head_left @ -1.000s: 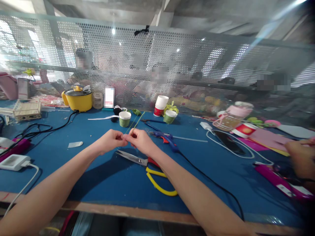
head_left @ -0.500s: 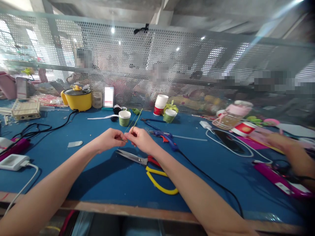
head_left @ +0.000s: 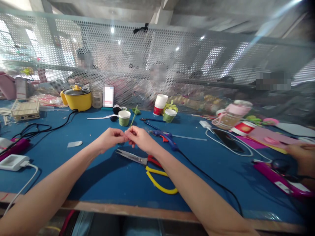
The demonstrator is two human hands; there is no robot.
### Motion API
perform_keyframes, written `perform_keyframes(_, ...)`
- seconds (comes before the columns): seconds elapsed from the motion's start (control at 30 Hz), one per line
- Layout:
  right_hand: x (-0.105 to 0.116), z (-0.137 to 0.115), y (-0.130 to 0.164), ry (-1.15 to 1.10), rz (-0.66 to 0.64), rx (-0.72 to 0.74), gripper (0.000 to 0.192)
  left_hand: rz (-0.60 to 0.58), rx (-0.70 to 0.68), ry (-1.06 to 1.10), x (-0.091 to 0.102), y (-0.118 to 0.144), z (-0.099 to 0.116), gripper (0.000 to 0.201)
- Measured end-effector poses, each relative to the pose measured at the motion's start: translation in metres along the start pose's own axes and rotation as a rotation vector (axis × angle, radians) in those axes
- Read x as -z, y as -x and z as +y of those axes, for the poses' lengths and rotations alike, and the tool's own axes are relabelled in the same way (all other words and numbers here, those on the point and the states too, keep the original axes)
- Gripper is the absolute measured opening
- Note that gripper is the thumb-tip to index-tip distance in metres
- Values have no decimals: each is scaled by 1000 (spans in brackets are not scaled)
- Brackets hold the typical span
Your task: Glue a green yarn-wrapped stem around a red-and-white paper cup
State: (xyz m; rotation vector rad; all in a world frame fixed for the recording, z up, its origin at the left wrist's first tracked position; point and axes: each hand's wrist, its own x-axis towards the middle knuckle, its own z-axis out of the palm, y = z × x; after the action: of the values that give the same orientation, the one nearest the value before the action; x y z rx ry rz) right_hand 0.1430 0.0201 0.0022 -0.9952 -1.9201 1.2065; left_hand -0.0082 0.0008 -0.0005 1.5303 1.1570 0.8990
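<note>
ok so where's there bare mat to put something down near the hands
Bare blue mat lies between the scissors and the front edge, under the forearms. Another open patch sits left of the left hand, around the white scrap. Crowded: the back row by the green cup and glue gun, and the cords at right.

- Scissors (head_left: 147,164) with yellow handles lie directly beneath the right hand (head_left: 140,139).
- Blue glue gun (head_left: 163,137) and its cord block the right side.
- Green cup (head_left: 124,118) stands just beyond.
- Bare blue table (head_left: 81,157) lies leftward.
</note>
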Motion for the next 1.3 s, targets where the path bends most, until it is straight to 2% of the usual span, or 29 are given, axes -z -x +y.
perform_keyframes(0.2, -1, 0, -2, -397, -65, -127, 25, 56, -55, 261, 0, -3, -2, 22)
perform_keyframes(0.3, -3, 0, -1, -548, -117, -189, 20, 115, -88, 297, -2, -3, -2, 21)
perform_keyframes(0.47, -6, 2, -2, -696, -70, -221, 18, 215, -121, 274, -5, -2, -1, 20)
perform_keyframes(0.7, -9, 6, -3, -694, -7, -177, 28, 221, -177, 202, -3, 1, 4, 16)
perform_keyframes(0.97, -11, 6, -3, -554, 114, -117, 24, 214, -180, 132, -2, 2, 6, 19)
perform_keyframes(1.1, -12, 7, -3, -481, 126, -94, 21, 185, -143, 168, -2, -1, 3, 20)
perform_keyframes(1.3, -12, 8, -2, -342, 117, -67, 20, 216, -110, 94, 2, -3, -1, 20)
